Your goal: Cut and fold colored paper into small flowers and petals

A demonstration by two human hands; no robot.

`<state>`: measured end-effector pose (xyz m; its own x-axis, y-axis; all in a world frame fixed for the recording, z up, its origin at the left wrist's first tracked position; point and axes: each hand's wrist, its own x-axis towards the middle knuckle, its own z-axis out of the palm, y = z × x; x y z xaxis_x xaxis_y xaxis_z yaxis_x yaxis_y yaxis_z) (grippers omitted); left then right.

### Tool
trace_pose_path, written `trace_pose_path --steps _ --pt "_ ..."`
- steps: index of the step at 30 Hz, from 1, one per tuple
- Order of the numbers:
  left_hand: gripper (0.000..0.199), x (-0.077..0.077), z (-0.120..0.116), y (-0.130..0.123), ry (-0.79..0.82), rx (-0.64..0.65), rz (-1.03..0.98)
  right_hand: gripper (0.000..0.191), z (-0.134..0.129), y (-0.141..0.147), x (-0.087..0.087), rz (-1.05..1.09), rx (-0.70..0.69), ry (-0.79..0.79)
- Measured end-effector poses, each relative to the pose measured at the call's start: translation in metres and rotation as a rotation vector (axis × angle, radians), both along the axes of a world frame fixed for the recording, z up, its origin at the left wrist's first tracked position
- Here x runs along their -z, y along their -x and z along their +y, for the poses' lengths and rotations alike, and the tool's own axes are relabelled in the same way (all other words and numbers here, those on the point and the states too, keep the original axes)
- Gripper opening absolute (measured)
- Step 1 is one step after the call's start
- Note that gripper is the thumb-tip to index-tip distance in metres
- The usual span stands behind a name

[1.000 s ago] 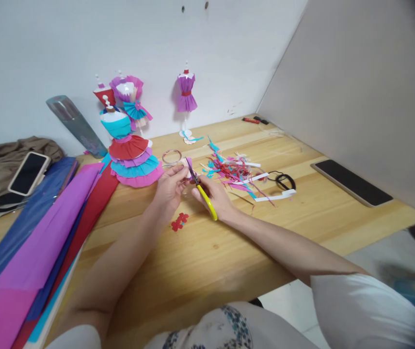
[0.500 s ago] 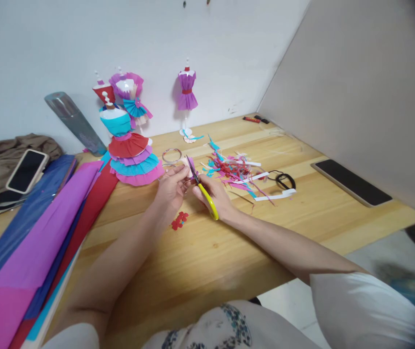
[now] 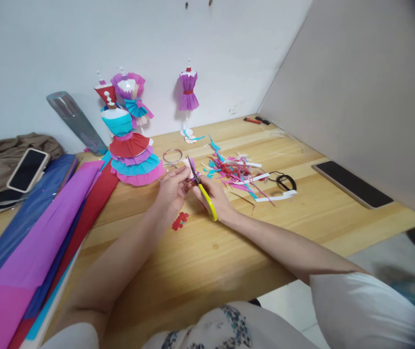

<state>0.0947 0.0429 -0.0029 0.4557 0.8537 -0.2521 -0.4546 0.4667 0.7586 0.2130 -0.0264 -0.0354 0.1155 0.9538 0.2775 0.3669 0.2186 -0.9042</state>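
Observation:
My left hand [image 3: 174,188] pinches a small piece of pale paper [image 3: 185,164] over the middle of the table. Yellow-handled scissors [image 3: 207,198] are in my right hand [image 3: 217,196], their dark blades pointing up and left beside the pale paper. A bit of purple paper [image 3: 192,163] shows just behind the blades. The two hands are close together, and the fingertips partly hide the paper. Just below them, small red paper cutouts [image 3: 180,221] lie on the wooden table [image 3: 215,257].
Dress forms in crepe-paper dresses [image 3: 135,160] stand back left, another [image 3: 189,92] near the wall. Coloured scraps [image 3: 234,169] lie right of my hands, beside a black cord [image 3: 285,182]. Rolled paper [image 3: 47,232], a bottle [image 3: 78,123] and a phone [image 3: 28,169] are left; a dark tablet-like object [image 3: 353,183] is right.

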Motion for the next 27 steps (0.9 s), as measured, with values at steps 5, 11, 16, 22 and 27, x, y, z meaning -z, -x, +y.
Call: trace_pose_path --steps 5,11,16,22,27 --pt "0.018 -0.0009 -0.0011 -0.0010 0.005 -0.017 -0.023 0.040 -0.0007 0.0021 -0.0013 0.008 0.013 0.000" --pt "0.021 0.0017 0.0001 0.0003 0.004 0.002 -0.014 0.036 -0.0013 0.0038 -0.0015 0.024 0.010 0.003" --pt "0.020 0.0000 0.0001 -0.0002 0.010 0.008 -0.014 0.037 -0.0018 0.0041 -0.0006 0.006 0.015 -0.008" --pt "0.020 0.0012 0.0021 0.0002 0.004 0.035 -0.011 0.037 -0.0001 0.0043 0.0019 -0.031 0.050 -0.019" --pt "0.020 0.0015 0.0054 0.0009 -0.003 0.071 -0.022 0.037 -0.0006 0.0033 -0.0004 -0.055 0.070 -0.028"
